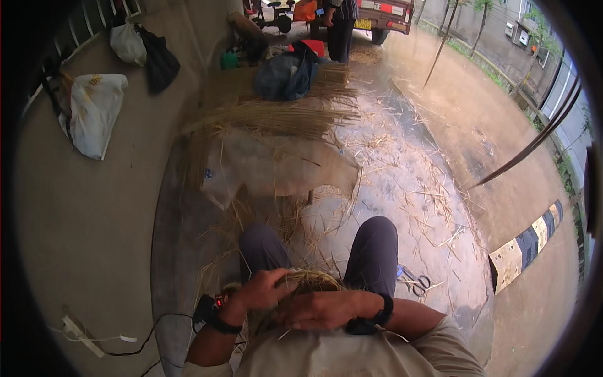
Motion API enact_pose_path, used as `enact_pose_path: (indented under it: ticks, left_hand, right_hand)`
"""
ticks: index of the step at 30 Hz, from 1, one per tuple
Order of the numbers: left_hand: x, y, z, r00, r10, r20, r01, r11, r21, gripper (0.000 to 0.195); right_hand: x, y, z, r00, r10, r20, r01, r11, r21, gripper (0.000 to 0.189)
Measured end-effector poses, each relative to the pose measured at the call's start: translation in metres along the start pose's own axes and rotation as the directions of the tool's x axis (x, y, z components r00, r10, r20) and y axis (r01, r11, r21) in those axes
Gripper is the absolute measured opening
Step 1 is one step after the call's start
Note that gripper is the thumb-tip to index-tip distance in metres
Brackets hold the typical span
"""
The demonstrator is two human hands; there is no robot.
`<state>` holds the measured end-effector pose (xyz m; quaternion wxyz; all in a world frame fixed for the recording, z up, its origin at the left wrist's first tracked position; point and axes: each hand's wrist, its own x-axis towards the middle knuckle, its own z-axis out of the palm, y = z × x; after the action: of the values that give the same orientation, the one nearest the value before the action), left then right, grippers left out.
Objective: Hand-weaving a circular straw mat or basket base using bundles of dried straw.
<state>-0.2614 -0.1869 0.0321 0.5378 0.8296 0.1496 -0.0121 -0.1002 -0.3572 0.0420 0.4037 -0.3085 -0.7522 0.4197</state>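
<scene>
A rounded bundle of woven or coiled straw rests in my lap, close against my shirt. My left hand lies at its left side, the fingers bent over the rim and slightly blurred. Across its near side reaches my right hand, fingers pointing left, touching the straw. My own hands and forearms hide most of the piece, so whether either hand grips a strand cannot be seen. A pair of scissors lies on the floor to the right of my right knee.
Straw bundles and a dark blue bag are ahead, behind a cloth-covered low bench. Loose straw litters the floor. A power strip with cables lies left. A person stands near a parked truck.
</scene>
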Motion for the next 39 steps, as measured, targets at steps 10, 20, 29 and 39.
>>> enact_pose_path:
  ticks: [10,20,29,39]
  left_hand:
    - [-0.022,-0.006,-0.05,0.854,-0.075,-0.515,0.175,0.974,0.147,0.035]
    - [-0.074,-0.018,-0.122,0.627,-0.039,-0.778,0.472,0.813,0.34,0.031]
    - [-0.013,0.052,-0.033,0.87,0.021,-0.493,0.119,0.961,0.251,0.028]
    - [-0.018,0.056,-0.019,0.872,0.143,-0.468,-0.033,0.972,0.234,0.021]
  right_hand:
    - [-0.179,-0.058,-0.105,0.324,0.28,-0.904,-0.762,0.643,-0.074,0.022]
    - [-0.231,-0.11,-0.09,-0.137,0.222,-0.965,-0.665,0.702,0.256,0.019]
    - [-0.027,-0.061,-0.016,0.778,0.261,-0.572,-0.478,0.837,-0.268,0.013]
    - [-0.001,-0.052,-0.011,0.729,0.323,-0.603,-0.503,0.851,-0.152,0.011]
